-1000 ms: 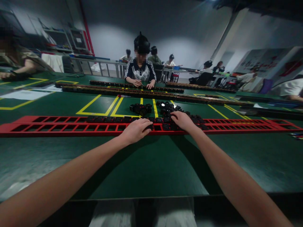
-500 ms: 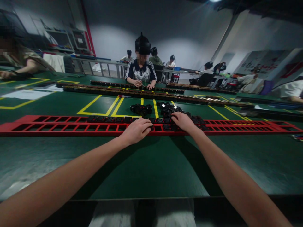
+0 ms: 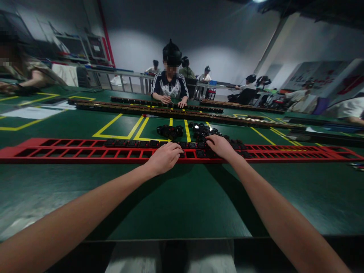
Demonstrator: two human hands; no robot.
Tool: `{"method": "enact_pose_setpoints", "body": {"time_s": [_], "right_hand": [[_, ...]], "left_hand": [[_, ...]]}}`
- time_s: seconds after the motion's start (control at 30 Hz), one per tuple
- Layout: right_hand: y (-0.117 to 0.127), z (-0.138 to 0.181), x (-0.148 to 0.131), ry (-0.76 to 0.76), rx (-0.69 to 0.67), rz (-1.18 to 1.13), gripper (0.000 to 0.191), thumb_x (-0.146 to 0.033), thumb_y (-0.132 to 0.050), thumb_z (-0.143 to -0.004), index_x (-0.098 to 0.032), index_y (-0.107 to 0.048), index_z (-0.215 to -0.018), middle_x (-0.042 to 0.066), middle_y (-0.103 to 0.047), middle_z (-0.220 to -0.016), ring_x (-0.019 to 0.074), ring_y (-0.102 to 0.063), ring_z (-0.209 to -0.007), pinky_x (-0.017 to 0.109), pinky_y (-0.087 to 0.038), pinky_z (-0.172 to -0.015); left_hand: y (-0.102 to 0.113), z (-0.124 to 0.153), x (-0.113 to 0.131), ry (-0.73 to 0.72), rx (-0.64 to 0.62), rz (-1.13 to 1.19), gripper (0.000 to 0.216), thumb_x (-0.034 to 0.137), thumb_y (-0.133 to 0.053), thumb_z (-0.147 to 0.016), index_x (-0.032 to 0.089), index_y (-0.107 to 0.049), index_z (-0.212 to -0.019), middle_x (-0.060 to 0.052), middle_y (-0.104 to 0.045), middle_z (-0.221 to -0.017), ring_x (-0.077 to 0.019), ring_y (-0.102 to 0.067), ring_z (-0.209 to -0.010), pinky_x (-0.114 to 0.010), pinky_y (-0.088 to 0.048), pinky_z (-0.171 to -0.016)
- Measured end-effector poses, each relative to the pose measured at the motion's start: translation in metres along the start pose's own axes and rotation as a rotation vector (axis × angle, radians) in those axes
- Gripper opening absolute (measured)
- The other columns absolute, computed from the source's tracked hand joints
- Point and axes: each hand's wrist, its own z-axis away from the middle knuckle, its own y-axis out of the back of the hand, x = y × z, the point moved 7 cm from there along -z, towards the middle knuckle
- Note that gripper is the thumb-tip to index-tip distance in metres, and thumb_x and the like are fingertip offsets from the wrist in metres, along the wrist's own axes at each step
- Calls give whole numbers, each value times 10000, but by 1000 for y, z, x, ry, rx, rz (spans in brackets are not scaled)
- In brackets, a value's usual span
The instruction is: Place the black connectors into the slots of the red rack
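Note:
A long red frame [image 3: 93,160] with two rows of rectangular slots lies crosswise on the table. Black square parts [image 3: 201,153] fill several slots near its middle. My left hand [image 3: 165,157] rests over the near row, fingers bent and close together, the fingertips at a black square part [image 3: 182,155] in a slot. Just right of it, my right hand [image 3: 220,146] reaches over the far row with curled fingers. Those fingertips meet the edge of a pile of loose black parts [image 3: 202,130]; whatever they pinch is hidden. A smaller black cluster [image 3: 170,131] lies left of the pile.
Yellow tape lines mark the green table [image 3: 182,201]. Beyond the red frame run long dark strips [image 3: 127,109]. Across the table a person [image 3: 170,85] works with both hands. White paper [image 3: 31,113] lies at left, and other people sit farther back.
Both hands stay almost where they were, with no clear movement of the parts. The view has shifted very slightly.

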Motion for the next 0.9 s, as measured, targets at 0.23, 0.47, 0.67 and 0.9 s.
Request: {"method": "enact_pose_setpoints", "body": {"time_s": [0.23,0.47,0.67,0.9], "right_hand": [[-1,0,1,3,9,-12,342,-256,-476,-978,-140,-675,-1230,113,-687,-1250,240,-631,-1166,344,-431,-1071],[-1,-1,2,-3,6,-18,346,-263,-471,-980,-144,-675,-1232,120,-680,-1266,248,-622,-1185,363,-430,-1076],[0,0,1,0,9,-14,347,-257,-479,-977,-136,-677,-1234,119,-688,-1250,252,-633,-1165,361,-438,-1063],[0,0,0,0,11,-10,346,-262,-482,-976,-136,-681,-1230,119,-690,-1247,251,-640,-1154,351,-444,-1055]], "left_hand": [[-1,0,-1,10,-10,0,231,180,-474,-991,154,-670,-1110,-89,-655,-1142,-241,-585,-1056,-443,-515,-946],[1,-1,-2,19,19,25,199,174,-514,-969,189,-686,-1067,-71,-665,-1117,-238,-596,-1043,-438,-521,-935],[-2,-1,-4,25,-2,14,200,179,-512,-973,175,-678,-1084,-73,-661,-1137,-238,-587,-1044,-438,-515,-938],[-2,0,-3,27,-22,6,213,184,-492,-987,159,-669,-1104,-75,-655,-1151,-231,-580,-1042,-431,-508,-947]]}}
